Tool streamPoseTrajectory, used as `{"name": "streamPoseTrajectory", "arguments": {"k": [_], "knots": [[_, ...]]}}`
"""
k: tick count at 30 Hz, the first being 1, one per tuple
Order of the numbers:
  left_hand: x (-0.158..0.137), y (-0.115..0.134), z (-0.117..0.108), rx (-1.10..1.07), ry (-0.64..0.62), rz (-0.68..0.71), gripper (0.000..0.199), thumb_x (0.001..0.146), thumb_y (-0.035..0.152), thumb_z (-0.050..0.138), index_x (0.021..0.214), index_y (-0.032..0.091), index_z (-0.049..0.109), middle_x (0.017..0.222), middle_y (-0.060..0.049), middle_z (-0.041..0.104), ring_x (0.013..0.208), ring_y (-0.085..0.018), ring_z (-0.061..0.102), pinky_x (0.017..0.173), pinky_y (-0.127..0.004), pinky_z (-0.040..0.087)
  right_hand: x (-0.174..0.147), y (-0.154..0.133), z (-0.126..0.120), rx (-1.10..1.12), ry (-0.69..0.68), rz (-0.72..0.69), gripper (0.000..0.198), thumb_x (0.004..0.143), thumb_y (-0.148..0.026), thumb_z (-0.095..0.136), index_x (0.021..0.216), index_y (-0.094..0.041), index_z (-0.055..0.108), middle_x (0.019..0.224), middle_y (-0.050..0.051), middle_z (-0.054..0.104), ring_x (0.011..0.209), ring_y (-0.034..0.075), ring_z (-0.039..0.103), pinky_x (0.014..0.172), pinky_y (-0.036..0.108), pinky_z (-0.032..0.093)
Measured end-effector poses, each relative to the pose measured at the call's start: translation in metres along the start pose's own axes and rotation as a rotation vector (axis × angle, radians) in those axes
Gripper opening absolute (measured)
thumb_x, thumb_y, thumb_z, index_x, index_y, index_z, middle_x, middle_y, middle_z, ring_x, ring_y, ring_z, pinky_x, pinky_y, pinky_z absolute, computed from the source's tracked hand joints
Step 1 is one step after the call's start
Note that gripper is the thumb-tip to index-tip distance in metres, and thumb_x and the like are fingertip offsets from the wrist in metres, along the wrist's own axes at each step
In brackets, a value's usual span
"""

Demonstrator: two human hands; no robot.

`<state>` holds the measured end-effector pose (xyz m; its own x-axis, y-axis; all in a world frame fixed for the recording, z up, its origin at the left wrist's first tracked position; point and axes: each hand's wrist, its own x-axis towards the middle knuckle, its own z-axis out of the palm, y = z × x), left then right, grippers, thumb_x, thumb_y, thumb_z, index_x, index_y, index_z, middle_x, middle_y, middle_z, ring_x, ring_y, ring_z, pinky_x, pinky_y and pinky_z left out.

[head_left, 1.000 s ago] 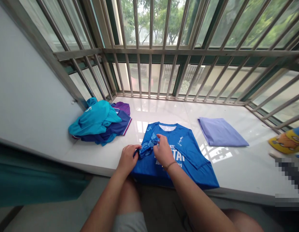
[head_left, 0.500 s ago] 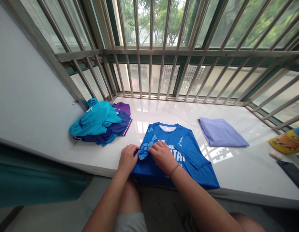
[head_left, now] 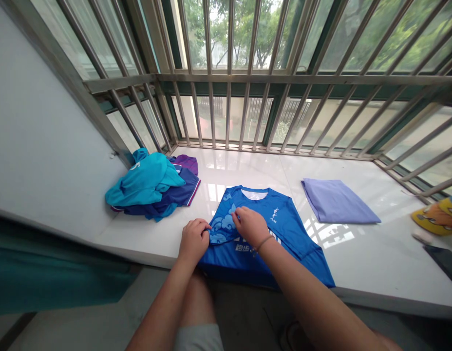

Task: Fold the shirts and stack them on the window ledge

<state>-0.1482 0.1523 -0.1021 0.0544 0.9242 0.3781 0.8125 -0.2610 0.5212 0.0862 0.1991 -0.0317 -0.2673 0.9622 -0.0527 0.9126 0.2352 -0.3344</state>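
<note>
A blue shirt [head_left: 260, 195] with white print lies front up on the white ledge, its lower end reaching the front edge. Its sleeve on the left, with a light-blue cloud pattern, is folded in over the chest; the other sleeve also lies folded inward. My left hand [head_left: 194, 239] is closed at the left edge of the shirt, thumb and forefinger pinching the patterned sleeve's fold. My right hand [head_left: 252, 225] rests over the chest with curled fingers, pinching the upper part of that sleeve. It covers part of the white lettering.
A heap of teal, navy and purple clothes [head_left: 149, 183] lies at the left by the wall. To the right is a folded lavender cloth [head_left: 341, 201]. A yellow cartoon-printed item [head_left: 436, 214] and a dark flat object [head_left: 443, 263] sit far right. Metal bars [head_left: 244, 117] line the window behind.
My right hand has moved up and to the right, and the patterned sleeve lies more spread out across the chest. My left hand has stayed at the shirt's left edge.
</note>
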Motion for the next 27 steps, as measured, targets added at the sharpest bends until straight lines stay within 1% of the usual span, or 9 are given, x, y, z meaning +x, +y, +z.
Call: {"name": "streamPoseTrajectory", "arguments": {"k": [3, 5, 7, 9, 11, 13, 18, 22, 27], "knots": [[-0.001, 0.000, -0.001, -0.017, 0.002, 0.006, 0.032, 0.085, 0.005, 0.054, 0.087, 0.026, 0.077, 0.103, -0.005, 0.079, 0.100, -0.027, 0.071, 0.097, -0.045, 0.056, 0.045, 0.000, -0.006, 0.021, 0.013, 0.072, 0.030, 0.113, -0.037, 0.053, 0.126, -0.020, 0.074, 0.129, 0.016, 0.074, 0.114, 0.029, 0.072, 0.094, 0.035, 0.051], [-0.002, 0.000, -0.001, -0.028, 0.014, 0.012, 0.030, 0.086, 0.006, 0.054, 0.086, 0.025, 0.077, 0.102, -0.006, 0.079, 0.099, -0.027, 0.071, 0.097, -0.045, 0.056, 0.072, 0.001, -0.006, 0.026, 0.003, 0.103, 0.032, 0.110, -0.040, 0.061, 0.131, -0.020, 0.074, 0.136, 0.017, 0.071, 0.115, 0.030, 0.072, 0.096, 0.037, 0.052], [-0.002, 0.001, -0.001, -0.034, 0.028, 0.018, 0.026, 0.090, 0.011, 0.056, 0.085, 0.025, 0.077, 0.101, -0.006, 0.079, 0.098, -0.027, 0.071, 0.096, -0.046, 0.057, 0.093, 0.002, -0.003, 0.020, -0.006, 0.132, 0.033, 0.106, -0.044, 0.066, 0.128, -0.020, 0.076, 0.139, 0.018, 0.070, 0.116, 0.031, 0.072, 0.097, 0.040, 0.053], [-0.003, 0.003, -0.001, -0.029, 0.041, 0.016, 0.022, 0.095, 0.017, 0.059, 0.085, 0.025, 0.076, 0.100, -0.007, 0.078, 0.097, -0.027, 0.071, 0.095, -0.046, 0.057, 0.107, 0.002, 0.001, 0.009, -0.012, 0.150, 0.029, 0.106, -0.042, 0.066, 0.118, -0.020, 0.080, 0.135, 0.018, 0.072, 0.116, 0.032, 0.072, 0.096, 0.041, 0.053], [-0.003, 0.005, -0.001, -0.016, 0.048, 0.013, 0.022, 0.098, 0.021, 0.060, 0.084, 0.025, 0.075, 0.100, -0.007, 0.078, 0.096, -0.027, 0.071, 0.094, -0.046, 0.057, 0.116, 0.001, 0.005, 0.001, -0.018, 0.146, 0.025, 0.106, -0.037, 0.064, 0.109, -0.020, 0.082, 0.130, 0.018, 0.075, 0.114, 0.031, 0.072, 0.095, 0.039, 0.053], [-0.003, 0.007, -0.001, -0.005, 0.049, 0.012, 0.021, 0.099, 0.023, 0.060, 0.084, 0.025, 0.074, 0.100, -0.007, 0.077, 0.096, -0.027, 0.071, 0.093, -0.046, 0.057, 0.123, 0.000, 0.008, -0.003, -0.021, 0.125, 0.026, 0.108, -0.034, 0.061, 0.107, -0.019, 0.082, 0.126, 0.018, 0.076, 0.112, 0.029, 0.072, 0.095, 0.036, 0.052], [-0.003, 0.007, 0.000, 0.014, 0.048, 0.009, 0.018, 0.100, 0.023, 0.060, 0.087, 0.025, 0.073, 0.102, -0.007, 0.076, 0.097, -0.027, 0.070, 0.092, -0.046, 0.055, 0.137, -0.007, 0.017, -0.005, 0.007, 0.065, 0.029, 0.111, -0.037, 0.056, 0.118, -0.020, 0.079, 0.134, 0.017, 0.073, 0.121, 0.028, 0.069, 0.100, 0.036, 0.050], [-0.004, 0.005, 0.001, 0.050, 0.035, 0.020, 0.018, 0.100, 0.022, 0.061, 0.085, 0.024, 0.071, 0.097, -0.007, 0.074, 0.093, -0.027, 0.068, 0.089, -0.045, 0.054, 0.144, -0.012, 0.023, -0.026, 0.019, 0.072, 0.029, 0.112, -0.037, 0.056, 0.118, -0.019, 0.077, 0.134, 0.017, 0.071, 0.124, 0.030, 0.067, 0.101, 0.038, 0.050], [-0.004, 0.004, 0.002, 0.079, 0.031, 0.030, 0.019, 0.102, 0.023, 0.060, 0.085, 0.025, 0.069, 0.094, -0.006, 0.073, 0.091, -0.027, 0.067, 0.088, -0.044, 0.052, 0.144, -0.014, 0.026, -0.060, 0.062, 0.096, 0.033, 0.115, -0.034, 0.047, 0.130, -0.016, 0.070, 0.136, 0.019, 0.070, 0.126, 0.031, 0.064, 0.102, 0.040, 0.048]]}}
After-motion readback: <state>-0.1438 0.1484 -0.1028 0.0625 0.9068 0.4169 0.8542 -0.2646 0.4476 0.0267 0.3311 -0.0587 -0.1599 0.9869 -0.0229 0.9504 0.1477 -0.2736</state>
